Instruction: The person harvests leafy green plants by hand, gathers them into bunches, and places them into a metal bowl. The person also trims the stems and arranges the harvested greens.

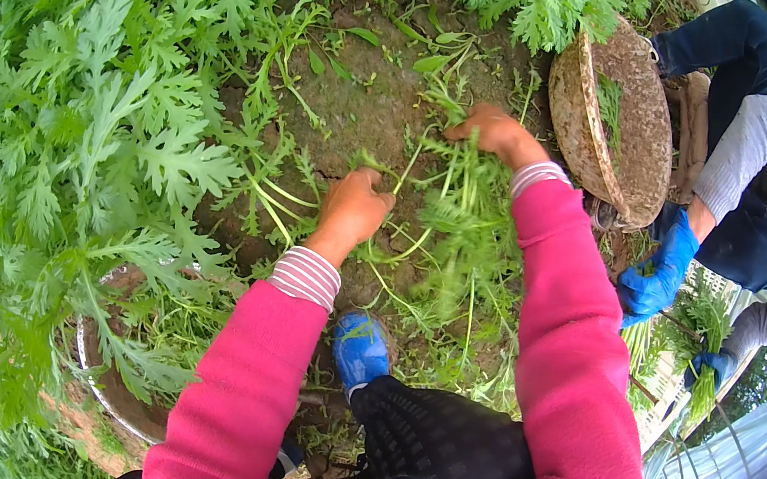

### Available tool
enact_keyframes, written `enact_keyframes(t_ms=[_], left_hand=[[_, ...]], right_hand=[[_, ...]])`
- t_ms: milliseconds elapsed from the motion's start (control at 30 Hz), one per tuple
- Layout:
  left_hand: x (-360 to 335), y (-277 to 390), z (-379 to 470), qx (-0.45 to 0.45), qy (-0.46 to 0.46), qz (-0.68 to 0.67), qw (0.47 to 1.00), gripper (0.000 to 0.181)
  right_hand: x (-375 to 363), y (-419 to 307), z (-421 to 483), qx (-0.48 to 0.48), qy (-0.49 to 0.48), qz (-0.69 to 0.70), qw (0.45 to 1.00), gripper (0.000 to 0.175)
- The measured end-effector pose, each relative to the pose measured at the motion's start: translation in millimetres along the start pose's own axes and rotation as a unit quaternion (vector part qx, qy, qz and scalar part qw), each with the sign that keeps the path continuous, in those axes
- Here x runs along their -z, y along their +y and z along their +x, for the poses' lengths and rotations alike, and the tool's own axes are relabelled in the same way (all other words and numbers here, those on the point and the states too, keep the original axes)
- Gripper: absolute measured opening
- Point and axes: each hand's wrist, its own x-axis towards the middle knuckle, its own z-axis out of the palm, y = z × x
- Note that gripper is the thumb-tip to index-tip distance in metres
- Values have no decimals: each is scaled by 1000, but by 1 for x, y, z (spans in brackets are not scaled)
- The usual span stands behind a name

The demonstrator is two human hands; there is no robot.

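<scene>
My right hand [494,133] is closed around a bunch of chrysanthemum greens [463,207], whose stems and leaves hang below it, partly blurred. Bare soil [366,96] lies between the hands and the standing plants. Low over that soil, my left hand [355,212] has its fingers curled beside a thin pale stem [408,167]. Whether the fingers grip the stem is hidden. Left of this hand, longer stems [279,201] lean out from a dense stand of chrysanthemum greens [150,86].
A soil-caked basin [649,109] stands tilted at the upper right, with some greens inside. Beside it a co-worker's blue-gloved hand [659,274] reaches in; the other glove [712,367] holds a bunch. A metal-rimmed basin [122,416] sits at lower left. My blue shoe [361,350] rests on the soil.
</scene>
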Motion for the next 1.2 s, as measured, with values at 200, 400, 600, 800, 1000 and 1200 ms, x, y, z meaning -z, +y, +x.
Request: enact_keyframes(t_ms=[200,400,600,800,1000,1200], left_hand=[[-28,21,-11,-34,-59,-185,980,33],[-15,53,-36,-79,-76,-141,984,33],[73,81,-80,-164,91,-250,950,73],[138,118,-172,-310,33,-198,929,100],[140,80,-259,-392,215,-21,894,105],[96,60,-288,-179,194,-381,886,78]], right_hand=[[-27,-13,13,-1,4,-96,995,51],[-17,-9,-7,21,-15,-70,997,39],[56,-24,-93,229,189,18,955,27],[21,-116,-220,561,117,363,735,15],[-30,-177,-291,652,203,359,636,17],[-47,-170,-286,653,142,252,700,15]])
